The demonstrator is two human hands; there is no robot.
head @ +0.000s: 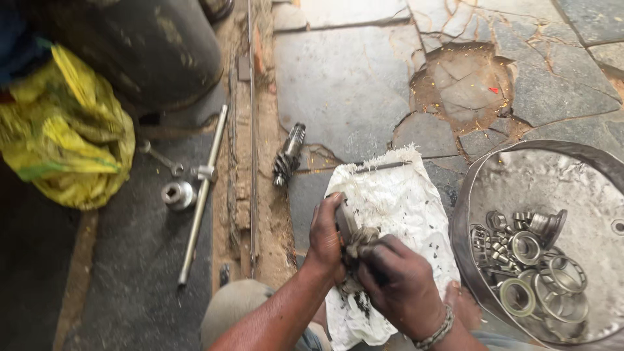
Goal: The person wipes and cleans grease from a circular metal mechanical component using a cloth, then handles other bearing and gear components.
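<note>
The ground is a cracked grey stone floor (351, 84), broken open in one patch to bare earth, with a strip of dirt and a thin metal rod running along it and a darker mat-like surface to the left.

Nearest the camera, both forearms reach in from the bottom edge over a bent knee. The left hand (325, 237) is curled around a small grey metal part (346, 221), thumb and fingers closed on it and holding it upright. The right hand (398, 279), grimy and with a beaded bracelet at the wrist, is closed on a dirty cloth wad (361, 242) pressed against that part. Part and wad sit just above a white woven sack (403, 195) spread on the floor, speckled with dark bits.

Just right of the sack stands a large dented metal basin (520, 175) holding bearing rings, rollers and other small steel pieces. Beyond the sack lies a toothed gear shaft (288, 156) on the floor. Farther left on the dark surface are a socket (178, 194), a long T-bar wrench (201, 195) and a small spanner. At the far left sits a crumpled yellow bag (65, 136) beside a large dark drum (149, 45).
</note>
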